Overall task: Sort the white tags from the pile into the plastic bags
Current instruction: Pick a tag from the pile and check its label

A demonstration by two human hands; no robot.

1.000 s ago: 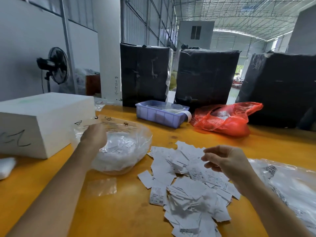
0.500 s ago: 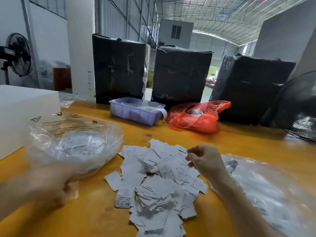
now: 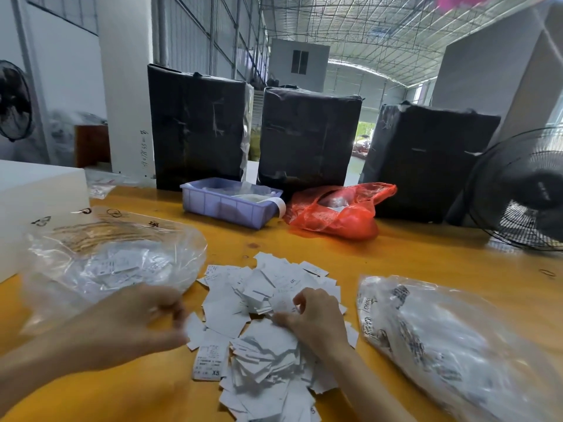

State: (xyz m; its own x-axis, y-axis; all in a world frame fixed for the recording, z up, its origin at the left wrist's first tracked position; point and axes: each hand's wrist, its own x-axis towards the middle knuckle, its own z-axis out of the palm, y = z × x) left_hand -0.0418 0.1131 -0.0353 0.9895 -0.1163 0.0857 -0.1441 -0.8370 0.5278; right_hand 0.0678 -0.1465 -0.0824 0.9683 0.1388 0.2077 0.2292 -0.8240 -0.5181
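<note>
Two bags flank one tag pile (image 3: 262,324) on the surface (image 3: 426,257): left bag (image 3: 115,263), part-filled; right bag (image 3: 441,345), likewise. Right hand (image 3: 316,318): on the pile, fingertips curled, pinching at tags. Left hand (image 3: 131,327): at the pile's left edge, blurred; grip cannot be told. Advice: lift one tag clear, read its size (one shows "XS"), then drop it deep into the matching bag.
</note>
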